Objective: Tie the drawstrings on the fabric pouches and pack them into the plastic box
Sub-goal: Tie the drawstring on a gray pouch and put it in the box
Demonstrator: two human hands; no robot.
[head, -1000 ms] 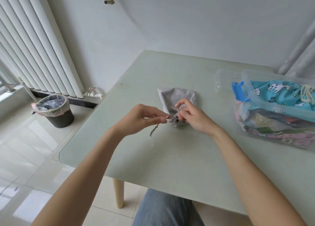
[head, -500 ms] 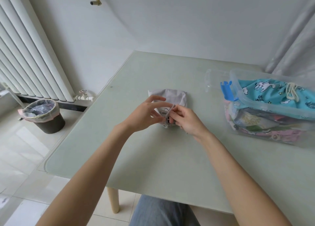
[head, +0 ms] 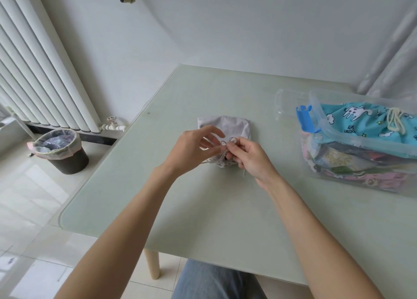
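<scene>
A small grey fabric pouch (head: 228, 126) lies flat on the pale green table (head: 203, 208), its gathered mouth towards me. My left hand (head: 194, 151) and my right hand (head: 250, 157) meet over that mouth. Each pinches a small loop of the grey drawstring (head: 226, 142) between thumb and fingers; the other fingers of my left hand are spread. One cord end hangs down below my right hand. At the right stands the clear plastic box (head: 334, 127), filled with several patterned pouches, a turquoise pouch (head: 370, 120) on top.
The box's clear lid (head: 286, 102) with a blue clip (head: 305, 118) lies just left of the box. A lined waste bin (head: 61, 150) stands on the floor at the left, beside a white radiator (head: 40, 73). The table's left edge is near my left arm.
One second ago my left hand held the cord pulled out to the left. It has come back to the pouch mouth, and both hands now hold small loops together above it.
</scene>
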